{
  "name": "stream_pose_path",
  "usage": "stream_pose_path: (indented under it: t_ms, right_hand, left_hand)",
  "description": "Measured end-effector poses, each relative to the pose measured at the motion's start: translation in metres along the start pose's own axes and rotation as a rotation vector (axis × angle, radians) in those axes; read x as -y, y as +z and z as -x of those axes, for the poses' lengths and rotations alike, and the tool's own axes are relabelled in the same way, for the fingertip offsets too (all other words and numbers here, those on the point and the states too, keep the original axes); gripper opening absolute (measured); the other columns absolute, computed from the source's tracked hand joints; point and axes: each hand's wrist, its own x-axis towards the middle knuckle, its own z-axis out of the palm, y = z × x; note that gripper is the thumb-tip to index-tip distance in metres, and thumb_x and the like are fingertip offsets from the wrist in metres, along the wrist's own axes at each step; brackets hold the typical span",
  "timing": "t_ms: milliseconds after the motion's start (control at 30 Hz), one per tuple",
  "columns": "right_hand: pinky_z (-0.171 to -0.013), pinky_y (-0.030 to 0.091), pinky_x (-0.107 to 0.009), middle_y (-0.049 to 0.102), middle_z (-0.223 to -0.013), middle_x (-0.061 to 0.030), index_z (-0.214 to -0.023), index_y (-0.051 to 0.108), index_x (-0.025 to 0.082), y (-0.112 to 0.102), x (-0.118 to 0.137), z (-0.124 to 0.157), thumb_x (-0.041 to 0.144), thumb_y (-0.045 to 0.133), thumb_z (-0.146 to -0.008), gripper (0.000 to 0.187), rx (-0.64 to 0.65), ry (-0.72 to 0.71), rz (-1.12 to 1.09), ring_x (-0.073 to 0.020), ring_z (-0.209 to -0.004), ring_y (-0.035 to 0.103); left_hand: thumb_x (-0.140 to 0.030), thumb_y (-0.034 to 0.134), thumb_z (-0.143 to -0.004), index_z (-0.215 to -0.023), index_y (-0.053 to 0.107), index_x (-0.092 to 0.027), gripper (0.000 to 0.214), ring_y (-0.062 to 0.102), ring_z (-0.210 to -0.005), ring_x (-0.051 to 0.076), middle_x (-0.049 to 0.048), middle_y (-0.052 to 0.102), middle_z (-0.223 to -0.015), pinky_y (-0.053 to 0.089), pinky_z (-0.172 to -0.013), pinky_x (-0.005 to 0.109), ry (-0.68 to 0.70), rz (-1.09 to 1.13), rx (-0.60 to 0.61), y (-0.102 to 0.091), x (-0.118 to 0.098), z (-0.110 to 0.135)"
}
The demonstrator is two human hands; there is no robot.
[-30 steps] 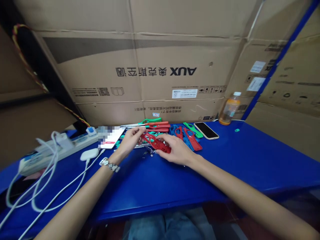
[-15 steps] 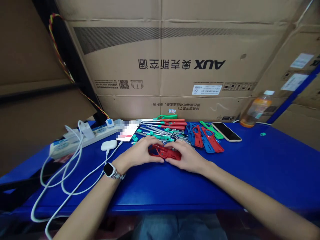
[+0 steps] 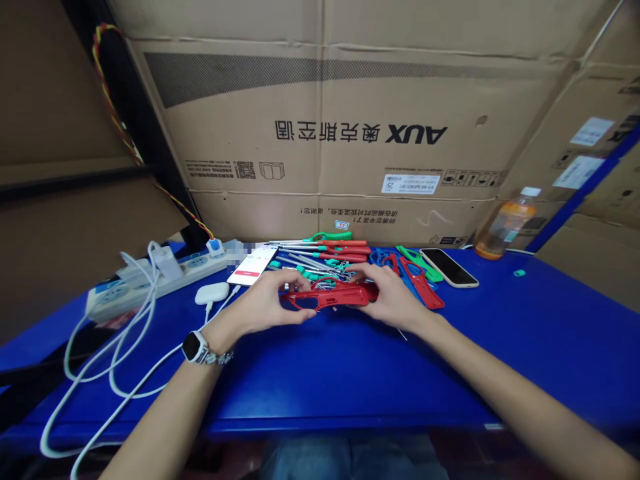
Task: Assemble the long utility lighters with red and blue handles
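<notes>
In the head view, a red plastic lighter handle shell (image 3: 333, 297) is held between my two hands just above the blue table. My left hand (image 3: 267, 303) pinches its looped end between fingers and thumb. My right hand (image 3: 393, 299) grips the other end. Whether the shell is one half or two cannot be seen. Behind it lies a heap of metal lighter tubes with green parts (image 3: 320, 263), partly covered by my hands. Several long lighters with red handles (image 3: 347, 251) and one green handle (image 3: 333, 236) lie at the back.
To the right are loose red shells (image 3: 423, 283), blue shells (image 3: 411, 288), green shells (image 3: 423, 263), a phone (image 3: 450, 268) and an orange drink bottle (image 3: 506, 223). At left, a lit phone (image 3: 253, 265), white earbud case (image 3: 212, 293), power strip (image 3: 150, 277) and looping white cables. Cardboard (image 3: 250, 87) stands behind.
The red shell has turned and come up towards me, now showing its long side. My hands have moved slightly apart along it. A thin pale piece now shows under my right wrist.
</notes>
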Motion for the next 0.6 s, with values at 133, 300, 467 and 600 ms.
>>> stream_pose_path:
  t_ms: [133,300,467,600]
  right_hand:
    - [-0.085,0.054,-0.041,0.074,-0.100,-0.0059,-0.107,0.065,0.022,-0.014,-0.017,-0.020,0.028,0.071,-0.078,0.030,-0.063,0.066,0.037,-0.0238,-0.092,0.070]
    - [-0.080,0.054,-0.038,0.075,-0.096,-0.0055,-0.101,0.067,0.020,-0.001,-0.025,-0.050,0.027,0.072,-0.078,0.024,-0.033,0.123,0.128,-0.0235,-0.089,0.071]
    - [-0.082,0.048,-0.040,0.074,-0.101,-0.0060,-0.098,0.067,0.020,0.014,-0.032,-0.063,0.028,0.071,-0.081,0.019,0.034,0.080,0.273,-0.0256,-0.097,0.066]
    - [-0.086,0.042,-0.042,0.071,-0.110,-0.0071,-0.104,0.066,0.021,0.013,-0.030,-0.055,0.032,0.068,-0.084,0.023,0.006,0.079,0.296,-0.0282,-0.107,0.059]
  left_hand:
    - [-0.036,0.075,-0.074,-0.090,0.065,-0.017,0.027,0.061,-0.081,0.017,0.0011,0.068,-0.088,0.047,-0.074,0.029,-0.045,0.020,0.080,0.005,0.000,-0.001]
    - [-0.037,0.080,-0.068,-0.087,0.067,-0.018,0.030,0.058,-0.076,0.017,0.0008,0.065,-0.086,0.045,-0.069,0.028,-0.090,-0.046,0.224,0.018,0.002,-0.002]
    - [-0.051,0.080,-0.067,-0.093,0.067,-0.020,0.043,0.058,-0.086,0.021,0.0031,0.064,-0.094,0.046,-0.073,0.031,-0.109,-0.110,0.236,0.020,0.004,0.000]
    - [-0.042,0.059,-0.090,-0.094,0.066,-0.019,0.024,0.058,-0.089,0.021,0.0047,0.063,-0.093,0.047,-0.080,0.034,-0.052,-0.127,0.086,0.016,0.015,-0.006]
